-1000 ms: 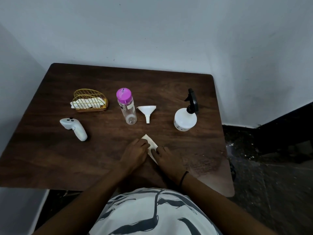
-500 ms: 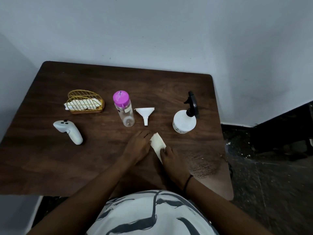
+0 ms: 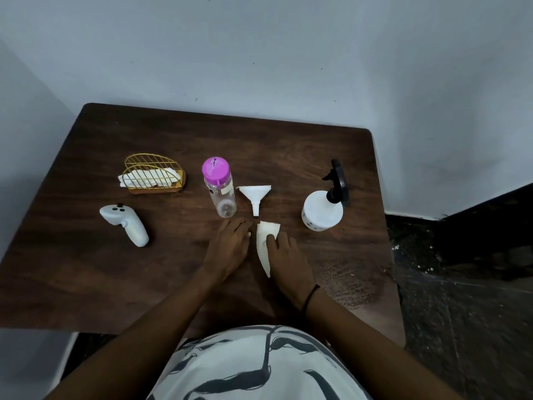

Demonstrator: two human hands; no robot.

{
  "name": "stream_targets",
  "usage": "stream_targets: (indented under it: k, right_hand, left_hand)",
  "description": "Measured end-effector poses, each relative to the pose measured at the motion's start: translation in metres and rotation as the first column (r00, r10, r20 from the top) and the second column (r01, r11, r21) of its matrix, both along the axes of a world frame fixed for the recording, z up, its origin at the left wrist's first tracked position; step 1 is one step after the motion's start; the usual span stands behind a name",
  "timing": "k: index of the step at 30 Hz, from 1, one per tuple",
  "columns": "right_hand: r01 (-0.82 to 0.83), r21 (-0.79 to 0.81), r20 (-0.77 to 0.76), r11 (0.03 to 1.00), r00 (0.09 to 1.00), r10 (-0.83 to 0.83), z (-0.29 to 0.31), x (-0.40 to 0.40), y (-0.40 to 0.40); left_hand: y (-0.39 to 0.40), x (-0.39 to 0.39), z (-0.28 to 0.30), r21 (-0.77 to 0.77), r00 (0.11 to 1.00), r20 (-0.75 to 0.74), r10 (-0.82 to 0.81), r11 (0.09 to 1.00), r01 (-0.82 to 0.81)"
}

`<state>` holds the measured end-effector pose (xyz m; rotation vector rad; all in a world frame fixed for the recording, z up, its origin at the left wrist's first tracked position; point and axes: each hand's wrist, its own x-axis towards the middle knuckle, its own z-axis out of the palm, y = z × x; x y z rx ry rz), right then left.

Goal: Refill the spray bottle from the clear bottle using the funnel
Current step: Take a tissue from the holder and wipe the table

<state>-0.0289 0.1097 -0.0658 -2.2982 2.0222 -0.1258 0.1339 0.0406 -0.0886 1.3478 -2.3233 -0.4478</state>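
A clear bottle (image 3: 221, 194) with a pink cap stands mid-table. To its right a white funnel (image 3: 255, 197) lies with its spout toward me. Further right stands the white spray bottle (image 3: 322, 210) with a black trigger head. A folded white tissue (image 3: 266, 241) lies on the table in front of the funnel. My right hand (image 3: 285, 255) presses flat on the tissue with straight fingers. My left hand (image 3: 229, 246) rests flat on the wood just left of the tissue, below the clear bottle.
A gold wire holder (image 3: 154, 176) with white tissues sits at the left rear. A white handheld controller (image 3: 125, 223) lies at the left. The brown table (image 3: 86, 284) meets a wall behind; its right edge drops to a dark floor (image 3: 461, 298).
Both hands and the tissue have slid away from me toward the funnel. My left hand has come off the tissue and lies beside it.
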Motion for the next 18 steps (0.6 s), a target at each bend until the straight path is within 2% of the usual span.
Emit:
stream_targets:
  k: [3, 6, 10, 13, 18]
  right_hand:
    - [-0.026, 0.054, -0.030, 0.998, 0.999, 0.028, -0.015, 0.001, 0.019]
    - [-0.027, 0.092, -0.068, 0.995, 0.997, 0.034, -0.025, -0.002, 0.036]
    - [-0.023, 0.101, -0.093, 0.995, 0.995, 0.032, -0.018, -0.010, 0.047]
    - [0.033, 0.156, -0.044, 0.987, 0.999, -0.027, -0.006, -0.009, 0.052]
    - [-0.036, 0.020, 0.101, 0.999, 0.994, 0.034, -0.002, -0.002, 0.021]
  left_hand:
    - [-0.004, -0.006, -0.008, 0.009, 0.994, 0.020, -0.106, 0.994, 0.106]
    - [-0.005, -0.015, -0.013, 0.003, 0.956, 0.147, -0.254, 0.967, 0.257]
    - [0.004, -0.022, -0.014, 0.048, 0.928, 0.287, -0.238, 0.971, 0.234]
    - [0.012, -0.023, -0.013, 0.031, 0.921, 0.315, -0.229, 0.972, 0.231]
    - [0.015, -0.014, -0.017, 0.012, 0.932, 0.316, -0.175, 0.983, 0.181]
